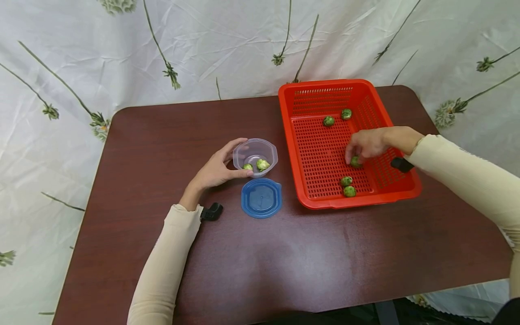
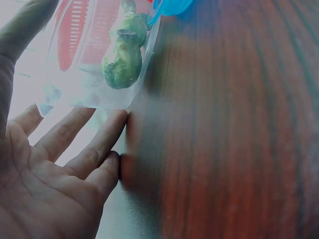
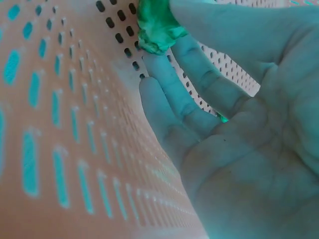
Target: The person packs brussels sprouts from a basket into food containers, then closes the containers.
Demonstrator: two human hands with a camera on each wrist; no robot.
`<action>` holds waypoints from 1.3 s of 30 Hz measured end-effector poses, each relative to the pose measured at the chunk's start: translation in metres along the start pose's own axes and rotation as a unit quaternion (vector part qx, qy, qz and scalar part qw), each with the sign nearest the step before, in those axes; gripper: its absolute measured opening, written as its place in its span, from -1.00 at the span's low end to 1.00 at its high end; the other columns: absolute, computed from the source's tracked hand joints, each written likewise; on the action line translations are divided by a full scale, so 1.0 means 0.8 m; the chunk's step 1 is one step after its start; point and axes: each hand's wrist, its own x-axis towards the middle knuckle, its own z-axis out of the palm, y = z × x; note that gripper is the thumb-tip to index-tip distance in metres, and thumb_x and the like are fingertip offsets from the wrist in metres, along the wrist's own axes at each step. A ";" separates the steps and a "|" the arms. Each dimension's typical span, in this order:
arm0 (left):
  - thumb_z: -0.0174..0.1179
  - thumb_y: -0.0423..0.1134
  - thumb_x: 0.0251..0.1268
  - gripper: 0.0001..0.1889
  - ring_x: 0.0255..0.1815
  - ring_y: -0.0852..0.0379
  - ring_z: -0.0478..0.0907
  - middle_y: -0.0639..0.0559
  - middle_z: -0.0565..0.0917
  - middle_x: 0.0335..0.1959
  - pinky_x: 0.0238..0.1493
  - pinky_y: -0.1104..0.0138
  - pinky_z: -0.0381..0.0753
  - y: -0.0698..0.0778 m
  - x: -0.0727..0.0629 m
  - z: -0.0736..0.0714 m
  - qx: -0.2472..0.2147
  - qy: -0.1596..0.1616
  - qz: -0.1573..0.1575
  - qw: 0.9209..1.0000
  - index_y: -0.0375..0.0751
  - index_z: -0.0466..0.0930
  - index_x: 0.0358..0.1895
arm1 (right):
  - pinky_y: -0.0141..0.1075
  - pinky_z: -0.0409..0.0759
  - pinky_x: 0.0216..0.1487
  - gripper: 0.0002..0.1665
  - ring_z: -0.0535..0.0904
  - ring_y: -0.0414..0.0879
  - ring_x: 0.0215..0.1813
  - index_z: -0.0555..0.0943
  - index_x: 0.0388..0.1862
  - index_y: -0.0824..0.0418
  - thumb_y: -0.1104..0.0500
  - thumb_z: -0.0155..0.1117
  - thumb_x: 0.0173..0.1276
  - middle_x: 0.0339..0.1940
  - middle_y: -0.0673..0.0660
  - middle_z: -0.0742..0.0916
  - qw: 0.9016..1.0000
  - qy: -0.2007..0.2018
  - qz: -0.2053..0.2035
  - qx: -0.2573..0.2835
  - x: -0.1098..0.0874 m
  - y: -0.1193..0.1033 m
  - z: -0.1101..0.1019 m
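The step in hand, as I judge it, is the picking up of one small round green sprout, which is inside the red rectangular perforated plastic basket at the right of the dark brown wooden bench. The right hand has a narrow grip, with the thumb and fingertips about this sprout. The left hand holds a clear round plastic container to the left of the basket, its grip spread to the container's width, thumb on the near side and fingers on the far side. For the next move, I think the sprout calls for a firm but gentle pinch and a lift high enough to pass the basket's wall, while the left hand keeps the light container steady. The head view alone shows the whole arrangement: two sprouts in the container, two more at the far part of the basket, two at its near part, and a blue round plastic lid lying just on the near side of the container. The right wrist view shows the thumb and fingers from the palm side, which the head view hides; the left wrist view shows fingertips against the container's wall.
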 end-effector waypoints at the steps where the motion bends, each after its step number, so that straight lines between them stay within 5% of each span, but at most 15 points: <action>1: 0.53 -0.20 0.09 -0.07 0.38 -0.04 0.44 -0.01 0.42 0.41 0.44 0.00 0.31 0.000 0.000 0.000 -0.001 0.001 -0.001 1.000 0.18 0.20 0.52 | 0.06 0.57 0.14 -0.69 0.60 0.14 0.15 0.69 0.02 0.20 0.42 0.24 0.35 0.08 0.19 0.70 1.000 0.003 -0.002 0.000 0.000 0.000 0.000; 13: 0.51 -0.26 0.11 -0.09 0.39 -0.08 0.43 -0.05 0.41 0.42 0.45 -0.04 0.27 0.001 -0.001 -0.002 -0.010 0.003 -0.001 1.000 0.11 0.21 0.52 | -0.16 0.57 -0.04 -0.73 0.60 0.03 0.00 0.61 0.10 0.28 0.34 0.20 0.45 0.10 0.21 0.64 0.998 0.040 -0.027 0.033 0.002 -0.008 -0.013; 39: 0.52 -0.25 0.10 -0.09 0.38 -0.01 0.45 0.00 0.42 0.39 0.42 0.02 0.34 0.000 0.001 -0.001 -0.015 0.003 0.002 1.000 0.13 0.22 0.51 | 0.05 0.55 0.21 -0.66 0.63 0.06 0.13 0.60 0.22 0.26 0.30 0.15 0.52 0.17 0.20 0.68 0.989 0.131 -0.070 0.018 -0.003 -0.028 -0.026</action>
